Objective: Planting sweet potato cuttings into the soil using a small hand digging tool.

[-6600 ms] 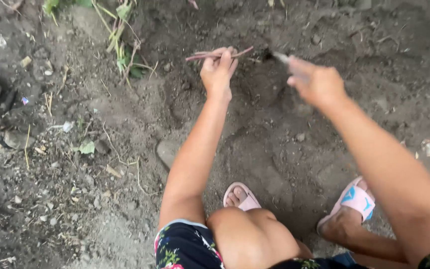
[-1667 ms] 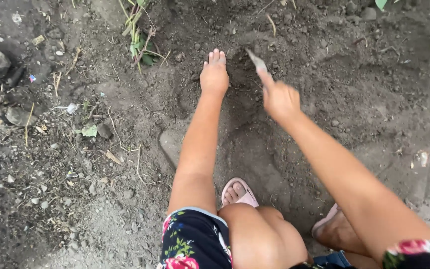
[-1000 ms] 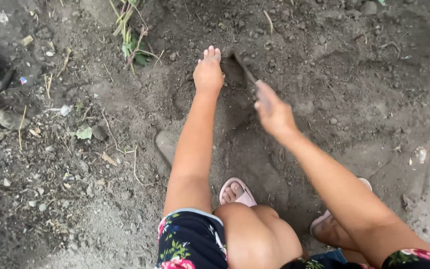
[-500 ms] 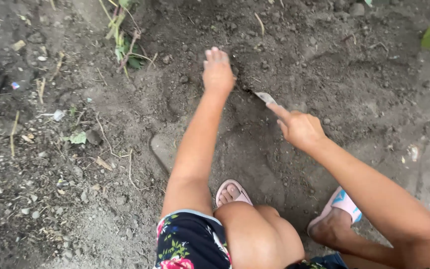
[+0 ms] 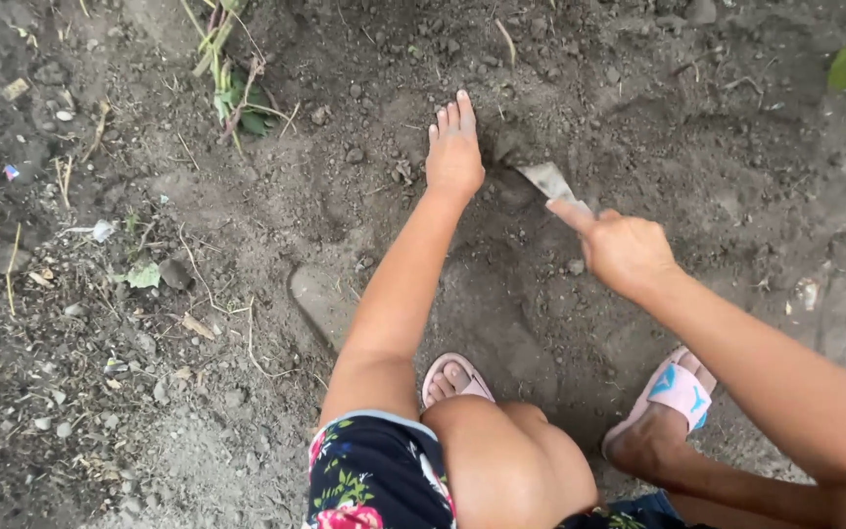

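The left hand lies flat, fingers spread open, on crumbly dark soil. The right hand clenches a flat grey metal blade, tip in the dirt.

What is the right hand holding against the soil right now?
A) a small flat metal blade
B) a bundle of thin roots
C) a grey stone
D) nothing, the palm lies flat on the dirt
A: the right hand grips a small flat metal blade whose tip points into the dark soil beside the left hand, which lies flat, fingers stretched out.
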